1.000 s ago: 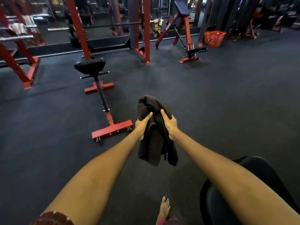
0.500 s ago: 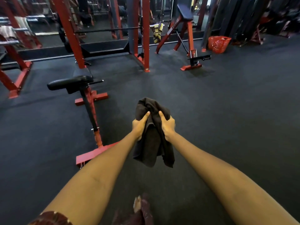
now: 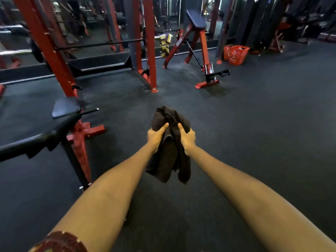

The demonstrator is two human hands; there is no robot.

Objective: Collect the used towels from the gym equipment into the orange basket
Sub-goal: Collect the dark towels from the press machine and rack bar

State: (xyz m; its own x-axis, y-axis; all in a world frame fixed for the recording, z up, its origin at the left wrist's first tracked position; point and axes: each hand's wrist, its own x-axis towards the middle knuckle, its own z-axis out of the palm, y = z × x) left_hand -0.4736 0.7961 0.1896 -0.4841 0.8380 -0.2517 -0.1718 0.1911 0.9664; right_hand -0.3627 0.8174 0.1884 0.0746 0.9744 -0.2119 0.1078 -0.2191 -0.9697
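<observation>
- Dark towel [image 3: 170, 142]: bunched, held out in front at arm's length between both hands; its lower folds hang free above the floor [image 3: 263, 135], touching nothing else.
- Left hand [image 3: 156, 135]: fingers curled round the towel's left side, thumb pressed over the top.
- Right hand [image 3: 187, 138]: grips the towel's right side in the same way, thumb on top; the two hands sit close together.
- Orange basket [image 3: 236, 54]: on the floor far ahead and to the right of the hands, well apart from them, beside a dark post.
- Striped towel [image 3: 165, 44]: draped on a bar far ahead of the hands, left of the basket; not yet collected.
- Incline bench [image 3: 195, 19]: red frame, between the striped towel and the basket.
- Black seat pad [image 3: 65, 107]: left of the hands, on a red stand.
- Step in hand, as judged: carrying one collected towel toward the basket.
- Next move, as judged: cross the open floor ahead-right, skirt the bench foot, release the towel over the basket's rim; then fetch the striped one.
</observation>
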